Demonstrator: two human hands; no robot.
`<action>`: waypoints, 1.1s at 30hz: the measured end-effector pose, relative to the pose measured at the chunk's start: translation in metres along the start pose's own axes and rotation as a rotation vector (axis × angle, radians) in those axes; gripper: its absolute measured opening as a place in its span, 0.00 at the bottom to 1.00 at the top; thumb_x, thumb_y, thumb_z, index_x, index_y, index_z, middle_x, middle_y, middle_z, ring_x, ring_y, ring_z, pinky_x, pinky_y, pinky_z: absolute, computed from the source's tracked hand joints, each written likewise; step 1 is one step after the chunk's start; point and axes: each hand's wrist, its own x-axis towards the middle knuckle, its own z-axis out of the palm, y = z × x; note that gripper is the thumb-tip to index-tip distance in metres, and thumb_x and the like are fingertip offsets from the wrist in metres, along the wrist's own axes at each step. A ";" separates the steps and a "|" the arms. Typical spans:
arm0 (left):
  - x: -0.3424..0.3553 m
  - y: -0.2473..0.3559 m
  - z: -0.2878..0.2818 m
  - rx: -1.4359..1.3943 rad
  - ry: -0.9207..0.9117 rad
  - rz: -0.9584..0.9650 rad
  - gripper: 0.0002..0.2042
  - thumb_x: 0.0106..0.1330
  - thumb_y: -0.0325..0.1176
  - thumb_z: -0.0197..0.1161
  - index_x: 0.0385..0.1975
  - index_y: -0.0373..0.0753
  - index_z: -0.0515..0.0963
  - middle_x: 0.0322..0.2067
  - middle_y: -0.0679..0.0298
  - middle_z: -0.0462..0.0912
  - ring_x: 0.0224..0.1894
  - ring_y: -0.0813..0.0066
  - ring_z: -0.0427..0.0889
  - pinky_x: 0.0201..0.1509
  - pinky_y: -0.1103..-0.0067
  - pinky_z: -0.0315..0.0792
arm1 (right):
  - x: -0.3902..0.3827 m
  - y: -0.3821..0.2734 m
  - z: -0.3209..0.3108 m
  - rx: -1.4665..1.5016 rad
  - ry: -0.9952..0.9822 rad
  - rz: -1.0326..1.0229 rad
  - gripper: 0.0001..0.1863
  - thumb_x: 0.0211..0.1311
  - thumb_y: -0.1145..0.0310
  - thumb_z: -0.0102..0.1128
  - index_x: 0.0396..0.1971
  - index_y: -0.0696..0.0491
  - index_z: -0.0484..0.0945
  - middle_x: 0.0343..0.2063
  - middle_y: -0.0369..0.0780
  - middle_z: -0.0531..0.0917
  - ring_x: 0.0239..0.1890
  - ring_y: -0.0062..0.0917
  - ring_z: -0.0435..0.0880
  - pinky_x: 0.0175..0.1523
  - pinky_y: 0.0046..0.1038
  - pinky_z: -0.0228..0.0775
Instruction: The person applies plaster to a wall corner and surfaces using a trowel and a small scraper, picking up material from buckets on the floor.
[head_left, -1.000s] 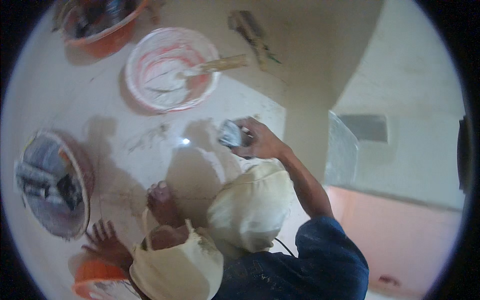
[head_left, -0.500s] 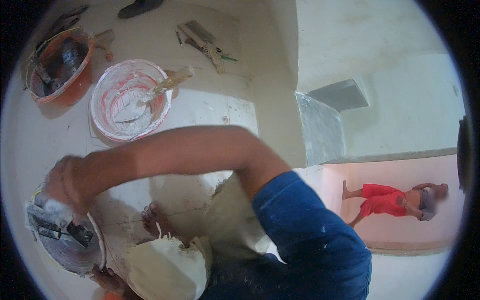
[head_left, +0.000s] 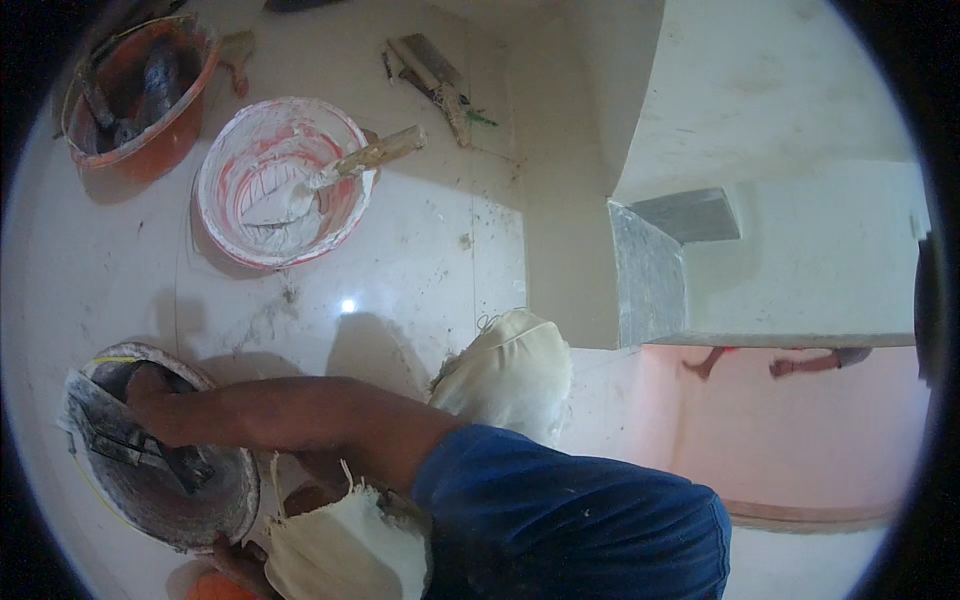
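Note:
My right hand (head_left: 152, 396) reaches down inside a plaster-crusted bucket (head_left: 240, 500) at the lower left. Its fingers are hidden by the hand and the bucket's wall, so I cannot tell what they grip. Next to it in the bucket lie a wide grey flat blade (head_left: 95, 405) and some dark tool pieces (head_left: 190, 465). At the bucket's near rim is my left hand (head_left: 240, 562), partly covered by my knee, its fingers bent at the edge.
A white-smeared pinkish bucket (head_left: 215, 215) holds a scraper (head_left: 375, 155) in white paste. Beyond it stands an orange basin (head_left: 150, 150) with tools. A trowel (head_left: 430, 70) lies on the floor near the wall. Another person's limbs (head_left: 820, 362) show in the doorway at right.
My right hand has gone from above the bucket, where something whitish showed at it, down into the bucket. The view has shifted, and less of the other person shows.

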 end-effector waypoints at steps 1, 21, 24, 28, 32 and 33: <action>-0.002 0.002 0.003 0.001 0.010 0.006 0.11 0.61 0.37 0.60 0.36 0.39 0.68 0.20 0.65 0.64 0.15 0.71 0.61 0.16 0.78 0.59 | -0.001 -0.005 -0.001 0.209 0.022 0.129 0.19 0.60 0.59 0.57 0.50 0.45 0.82 0.51 0.42 0.82 0.53 0.38 0.79 0.51 0.51 0.71; -0.029 0.013 0.021 -0.038 0.051 0.035 0.25 0.61 0.37 0.60 0.57 0.39 0.64 0.49 0.59 0.72 0.37 0.72 0.74 0.24 0.81 0.66 | 0.021 -0.002 0.006 0.566 -0.054 0.238 0.24 0.60 0.60 0.56 0.57 0.51 0.76 0.58 0.48 0.75 0.60 0.42 0.73 0.58 0.46 0.69; -0.034 0.014 0.027 -0.056 0.053 0.024 0.28 0.60 0.37 0.60 0.61 0.39 0.64 0.53 0.58 0.73 0.41 0.73 0.76 0.25 0.81 0.67 | 0.018 -0.003 0.009 0.558 -0.013 0.235 0.24 0.60 0.60 0.56 0.57 0.52 0.76 0.58 0.48 0.75 0.60 0.42 0.73 0.58 0.46 0.69; -0.031 0.023 0.028 0.013 0.082 -0.070 0.30 0.61 0.37 0.60 0.63 0.38 0.62 0.53 0.55 0.74 0.36 0.70 0.78 0.20 0.79 0.68 | 0.017 -0.010 0.003 0.547 0.025 0.230 0.25 0.60 0.60 0.56 0.57 0.52 0.76 0.58 0.49 0.75 0.60 0.42 0.73 0.58 0.46 0.69; -0.046 0.019 0.035 -0.024 0.046 0.089 0.30 0.61 0.38 0.60 0.63 0.37 0.63 0.51 0.54 0.76 0.29 0.68 0.78 0.18 0.80 0.68 | 0.017 -0.012 0.008 0.553 0.053 0.243 0.25 0.60 0.61 0.56 0.57 0.53 0.76 0.58 0.49 0.75 0.60 0.43 0.73 0.58 0.46 0.69; -0.053 0.026 0.044 -0.024 0.051 0.116 0.30 0.61 0.39 0.60 0.63 0.37 0.63 0.51 0.54 0.77 0.29 0.68 0.78 0.18 0.80 0.68 | 0.018 -0.012 0.010 0.558 0.058 0.242 0.25 0.60 0.61 0.56 0.57 0.53 0.75 0.58 0.50 0.75 0.60 0.43 0.73 0.58 0.46 0.69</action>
